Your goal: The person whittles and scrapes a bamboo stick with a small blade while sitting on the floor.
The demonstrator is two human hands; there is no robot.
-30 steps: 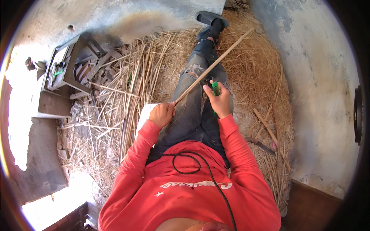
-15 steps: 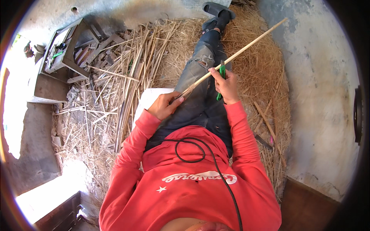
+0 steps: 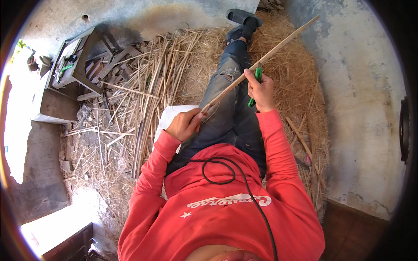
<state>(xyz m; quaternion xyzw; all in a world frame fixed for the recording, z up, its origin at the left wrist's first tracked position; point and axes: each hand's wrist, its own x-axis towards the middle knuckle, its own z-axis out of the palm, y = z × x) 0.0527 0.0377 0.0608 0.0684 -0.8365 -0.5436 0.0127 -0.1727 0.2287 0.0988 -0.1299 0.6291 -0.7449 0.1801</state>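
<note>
A long, thin bamboo or wooden strip [image 3: 283,44] slants across my lap, its far end up and to the right near the wall. My left hand [image 3: 186,124] is closed on its near end, thumb on top. In my right hand [image 3: 263,92] is a green utility knife [image 3: 257,75], its blade end against the strip about midway along. The right thumb presses on the strip beside the knife. A fine curl of shaving [image 3: 212,114] hangs by the left fingers. Under the strip are my legs in torn jeans [image 3: 217,93].
Many split strips [image 3: 152,87] lie heaped on the left over straw-like shavings [image 3: 291,82]. An upturned wooden stool [image 3: 69,65] stands at the far left with small items on it. A white sheet [image 3: 167,115] is beside my left hand. A concrete wall [image 3: 361,108] rises on the right.
The strip has turned in my hands and now shows a browner face. My right hand with the knife has shifted slightly right, and my left hand slightly down.
</note>
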